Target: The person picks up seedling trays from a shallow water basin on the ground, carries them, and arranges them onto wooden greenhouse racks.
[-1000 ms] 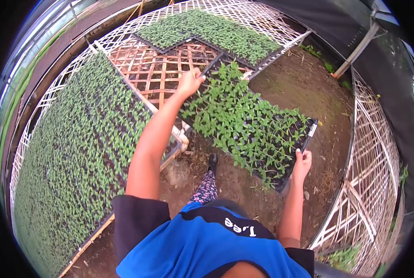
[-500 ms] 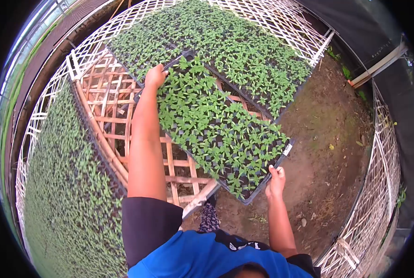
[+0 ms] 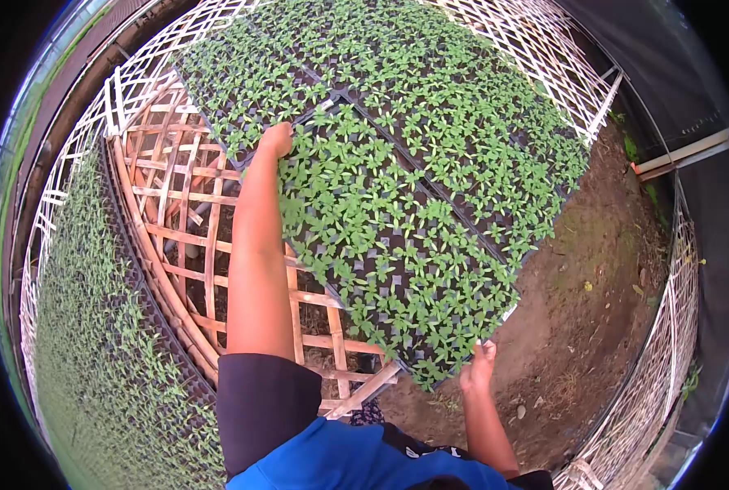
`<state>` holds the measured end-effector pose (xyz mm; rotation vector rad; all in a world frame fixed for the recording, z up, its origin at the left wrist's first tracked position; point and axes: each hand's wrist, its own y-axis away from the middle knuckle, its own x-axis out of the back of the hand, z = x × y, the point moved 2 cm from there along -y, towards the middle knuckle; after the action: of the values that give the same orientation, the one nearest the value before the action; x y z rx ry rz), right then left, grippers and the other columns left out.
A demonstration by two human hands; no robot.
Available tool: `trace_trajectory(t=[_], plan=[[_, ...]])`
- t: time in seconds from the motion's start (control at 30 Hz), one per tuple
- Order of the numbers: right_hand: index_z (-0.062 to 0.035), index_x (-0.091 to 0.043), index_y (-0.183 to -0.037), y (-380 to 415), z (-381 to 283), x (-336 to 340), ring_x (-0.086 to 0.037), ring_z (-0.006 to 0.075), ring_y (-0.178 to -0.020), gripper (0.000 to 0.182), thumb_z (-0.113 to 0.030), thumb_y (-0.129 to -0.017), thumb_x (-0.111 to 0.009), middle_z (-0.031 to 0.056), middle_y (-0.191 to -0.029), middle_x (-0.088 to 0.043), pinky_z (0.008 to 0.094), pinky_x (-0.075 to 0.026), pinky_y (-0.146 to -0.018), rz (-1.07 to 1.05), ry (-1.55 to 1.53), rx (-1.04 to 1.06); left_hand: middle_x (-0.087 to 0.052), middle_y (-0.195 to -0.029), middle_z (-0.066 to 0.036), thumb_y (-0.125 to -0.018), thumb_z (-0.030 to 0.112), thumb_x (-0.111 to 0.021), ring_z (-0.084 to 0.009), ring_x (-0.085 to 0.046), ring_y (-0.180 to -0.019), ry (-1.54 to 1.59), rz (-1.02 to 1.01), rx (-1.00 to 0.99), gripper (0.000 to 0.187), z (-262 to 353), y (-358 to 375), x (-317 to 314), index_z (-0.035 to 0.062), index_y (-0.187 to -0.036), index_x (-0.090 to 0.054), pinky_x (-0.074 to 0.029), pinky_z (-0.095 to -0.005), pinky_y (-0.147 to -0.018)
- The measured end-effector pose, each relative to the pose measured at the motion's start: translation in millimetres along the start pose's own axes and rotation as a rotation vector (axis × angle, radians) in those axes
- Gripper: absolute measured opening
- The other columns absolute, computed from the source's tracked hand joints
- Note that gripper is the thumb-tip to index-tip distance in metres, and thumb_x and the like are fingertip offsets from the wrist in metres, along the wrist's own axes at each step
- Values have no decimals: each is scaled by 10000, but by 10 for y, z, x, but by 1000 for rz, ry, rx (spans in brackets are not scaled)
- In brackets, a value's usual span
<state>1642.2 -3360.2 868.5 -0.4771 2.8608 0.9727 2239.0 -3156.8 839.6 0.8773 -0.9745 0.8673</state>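
A black seedling tray (image 3: pixel 389 245) full of small green plants lies on a wooden lattice bench (image 3: pixel 176 212). My left hand (image 3: pixel 276 139) grips the tray's far left corner, with the arm stretched out over the lattice. At the near right corner my right hand (image 3: pixel 480 367) holds the tray's edge. The tray sits right beside other trays of seedlings (image 3: pixel 430 90) at the back and right.
More seedling trays (image 3: pixel 95 327) fill the bench on the left. A white lattice bench (image 3: pixel 650 327) curves along the right. Bare soil floor (image 3: pixel 593 269) lies between the benches, with a white pipe (image 3: pixel 683 151) and dark netting at the far right.
The tray has moved forward onto the wooden lattice and now lies against the trays at the back. Both hands have kept their hold on its corners.
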Motion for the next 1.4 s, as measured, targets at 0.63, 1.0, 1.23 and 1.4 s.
trace_trajectory(t=[0.63, 1.0, 1.23, 1.4], plan=[[-168, -440, -954, -53, -60, -172, -485, 102, -611, 223, -28, -784, -473, -20, -805, -512, 304, -487, -519, -73, 293, -279, -495, -1002, -42, -728, 158, -586, -242, -470, -946, -183, 709, -158, 213, 406, 1241, 741, 144, -939, -562, -345, -417, -796], [-121, -388, -1176, -91, 124, 371, -570, 221, -783, 403, -242, -823, -540, 75, -974, -556, 341, -478, -631, -322, 274, -380, -462, -1082, -83, -682, 127, -586, -267, -451, -971, -31, 690, -153, 233, 711, 4456, 833, 137, -913, -557, -327, -416, -731], [-117, -465, -1134, 924, 576, 341, -569, 197, -766, 315, -215, -838, -508, 72, -931, -574, 318, -475, -625, -769, 670, -640, -432, -1173, -82, -687, 143, -606, -250, -452, -972, -62, 777, 500, 284, 731, 7668, 158, 145, -967, -561, -315, -396, -813], [-111, -470, -1121, 2380, 982, 63, -569, 169, -776, 303, -240, -848, -495, 57, -922, -587, 302, -464, -665, -1235, 971, -773, -400, -1196, -67, -706, 141, -607, -226, -459, -974, -12, 730, 1093, 284, 1032, 9493, -577, 150, -984, -547, -307, -410, -842]])
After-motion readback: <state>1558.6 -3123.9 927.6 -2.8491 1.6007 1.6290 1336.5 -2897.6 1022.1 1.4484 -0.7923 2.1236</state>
